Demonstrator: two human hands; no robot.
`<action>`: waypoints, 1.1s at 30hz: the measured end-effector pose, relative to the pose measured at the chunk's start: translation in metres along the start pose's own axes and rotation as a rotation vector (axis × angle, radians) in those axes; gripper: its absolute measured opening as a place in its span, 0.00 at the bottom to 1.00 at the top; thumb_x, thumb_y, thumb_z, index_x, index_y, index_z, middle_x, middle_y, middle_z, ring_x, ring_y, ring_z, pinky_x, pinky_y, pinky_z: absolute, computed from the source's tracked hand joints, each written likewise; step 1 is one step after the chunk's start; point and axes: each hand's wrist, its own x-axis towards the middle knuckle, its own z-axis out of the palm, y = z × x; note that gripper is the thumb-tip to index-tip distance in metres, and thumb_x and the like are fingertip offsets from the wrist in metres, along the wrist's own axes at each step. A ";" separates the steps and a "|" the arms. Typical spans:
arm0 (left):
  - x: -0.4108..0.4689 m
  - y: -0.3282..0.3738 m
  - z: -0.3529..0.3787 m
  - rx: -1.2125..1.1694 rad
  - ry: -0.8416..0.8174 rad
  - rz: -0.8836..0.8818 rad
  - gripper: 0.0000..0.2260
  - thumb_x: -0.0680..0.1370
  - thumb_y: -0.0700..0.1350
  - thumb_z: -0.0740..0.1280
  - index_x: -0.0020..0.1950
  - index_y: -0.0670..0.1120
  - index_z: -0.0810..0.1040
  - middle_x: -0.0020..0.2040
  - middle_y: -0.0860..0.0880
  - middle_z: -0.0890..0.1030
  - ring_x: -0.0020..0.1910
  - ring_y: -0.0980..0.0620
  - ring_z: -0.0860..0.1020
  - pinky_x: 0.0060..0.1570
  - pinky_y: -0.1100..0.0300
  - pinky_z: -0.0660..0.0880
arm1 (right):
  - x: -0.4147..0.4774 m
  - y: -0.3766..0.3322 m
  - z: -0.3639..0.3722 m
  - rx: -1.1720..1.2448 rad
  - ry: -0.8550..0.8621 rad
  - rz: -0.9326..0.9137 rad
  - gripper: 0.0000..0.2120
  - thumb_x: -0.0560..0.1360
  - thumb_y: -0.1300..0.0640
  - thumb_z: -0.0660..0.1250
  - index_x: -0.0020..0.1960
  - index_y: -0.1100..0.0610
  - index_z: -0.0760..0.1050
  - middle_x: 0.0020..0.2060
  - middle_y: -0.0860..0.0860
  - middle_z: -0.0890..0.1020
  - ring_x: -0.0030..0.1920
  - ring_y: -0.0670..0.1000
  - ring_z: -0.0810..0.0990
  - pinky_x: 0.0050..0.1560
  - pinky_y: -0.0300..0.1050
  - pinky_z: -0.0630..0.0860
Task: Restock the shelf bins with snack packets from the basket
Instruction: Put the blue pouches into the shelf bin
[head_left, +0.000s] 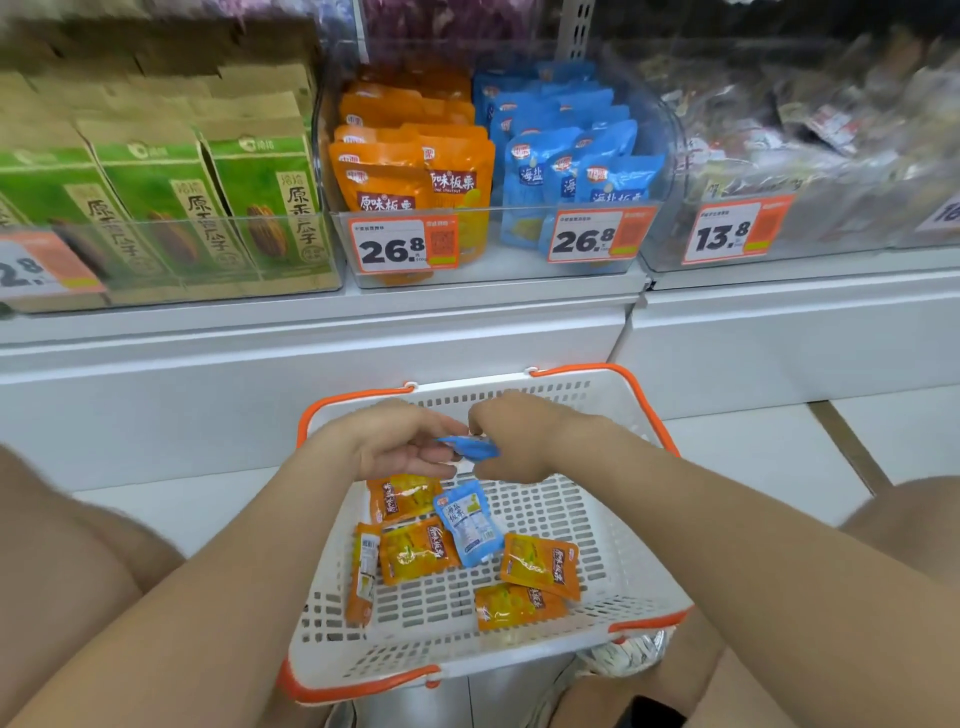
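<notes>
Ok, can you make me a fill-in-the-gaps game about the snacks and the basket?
The left hand and right hand hold a ___ packet over the basket.
One blue packet lies in the basket among ___ snacks.
On the shelf, the orange bin stands ___ of the blue bin.
Missing: blue, orange, left.

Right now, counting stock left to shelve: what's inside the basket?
Five orange packets and one blue packet lie in the basket. The left hand and right hand hold a second blue packet above; whatever lies beneath is hidden.
</notes>
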 end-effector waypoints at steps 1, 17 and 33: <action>-0.003 0.004 0.000 -0.047 0.023 0.026 0.09 0.83 0.38 0.66 0.60 0.36 0.82 0.50 0.39 0.85 0.41 0.47 0.85 0.58 0.43 0.83 | -0.001 0.004 -0.005 0.074 0.043 0.017 0.19 0.80 0.46 0.70 0.64 0.57 0.73 0.57 0.56 0.79 0.53 0.57 0.79 0.48 0.49 0.74; -0.045 0.039 0.033 0.165 0.078 0.634 0.20 0.73 0.40 0.80 0.64 0.45 0.83 0.56 0.44 0.87 0.55 0.40 0.86 0.53 0.47 0.83 | -0.026 0.032 -0.070 0.596 0.337 0.064 0.09 0.78 0.58 0.75 0.56 0.57 0.78 0.44 0.61 0.85 0.36 0.57 0.88 0.37 0.54 0.86; -0.091 0.141 0.089 0.396 0.606 1.236 0.16 0.72 0.44 0.81 0.53 0.51 0.78 0.48 0.54 0.85 0.46 0.53 0.85 0.47 0.49 0.83 | -0.076 0.067 -0.169 0.542 0.836 -0.049 0.14 0.75 0.57 0.76 0.59 0.50 0.79 0.43 0.47 0.87 0.42 0.43 0.86 0.51 0.45 0.83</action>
